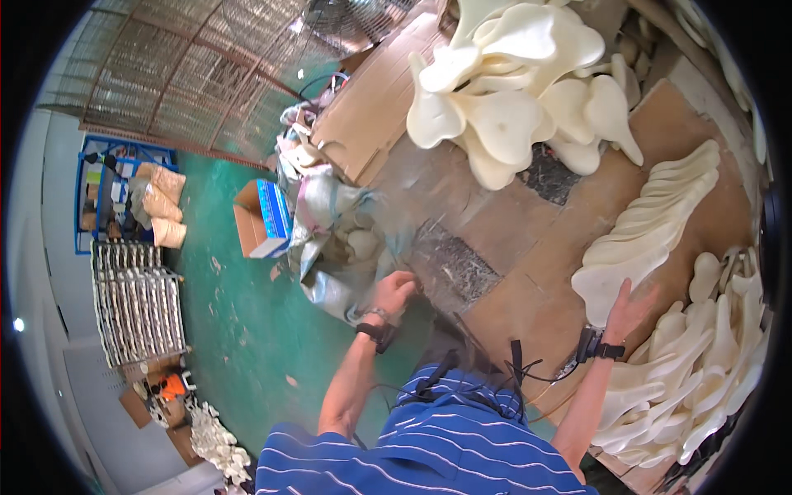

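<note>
My left hand [394, 294] is beside the table's near left edge, next to an open sack [330, 293]. Its fingers are curled in, and I cannot make out whether anything is in them. Pale rounded pieces [361, 243] lie inside the sack. Over to the right, my right hand [631, 312] has its fingers stretched out, slightly blurred. It is at the near end of an overlapping row of cream, smooth, paddle-shaped pieces [615, 268]; whether it touches them I cannot tell. A loose heap of similar pieces [685, 371] lies just right of that hand.
A large pile of cream pieces [503, 124] covers the far part of the cardboard-covered table [528, 239]. Dark worn patches [458, 264] show in its top. Left, on the green floor [223, 305], stand an open blue-and-white carton [268, 219] and a ribbed rack [140, 301]. A wire-mesh guard [190, 74] rises beyond.
</note>
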Action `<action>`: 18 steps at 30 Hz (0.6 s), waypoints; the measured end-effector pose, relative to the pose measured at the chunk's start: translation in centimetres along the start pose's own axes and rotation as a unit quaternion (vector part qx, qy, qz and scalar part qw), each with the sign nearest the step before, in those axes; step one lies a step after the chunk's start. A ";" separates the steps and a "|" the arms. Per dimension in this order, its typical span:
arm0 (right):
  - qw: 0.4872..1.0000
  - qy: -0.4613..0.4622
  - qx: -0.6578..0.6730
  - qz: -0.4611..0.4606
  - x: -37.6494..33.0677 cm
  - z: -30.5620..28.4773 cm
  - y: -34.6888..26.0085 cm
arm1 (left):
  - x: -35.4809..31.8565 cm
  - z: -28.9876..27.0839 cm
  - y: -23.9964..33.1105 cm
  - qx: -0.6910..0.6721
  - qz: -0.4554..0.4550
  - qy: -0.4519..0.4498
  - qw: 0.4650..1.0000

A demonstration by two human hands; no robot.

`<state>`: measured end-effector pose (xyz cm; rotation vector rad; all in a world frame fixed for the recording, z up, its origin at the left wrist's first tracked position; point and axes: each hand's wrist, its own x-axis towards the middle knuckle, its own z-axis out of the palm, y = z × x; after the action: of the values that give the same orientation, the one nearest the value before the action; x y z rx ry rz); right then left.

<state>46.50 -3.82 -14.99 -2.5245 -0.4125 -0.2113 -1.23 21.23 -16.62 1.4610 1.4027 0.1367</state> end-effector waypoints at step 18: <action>0.846 -0.375 -0.016 -0.379 -24.5 15.7 -29.2 | 17.3 -10.3 -35.3 0.205 -0.105 0.136 0.963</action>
<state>14.69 22.03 -18.89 -2.2381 -1.7165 0.5110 -26.29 31.94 -46.82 1.6592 1.8855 -0.0993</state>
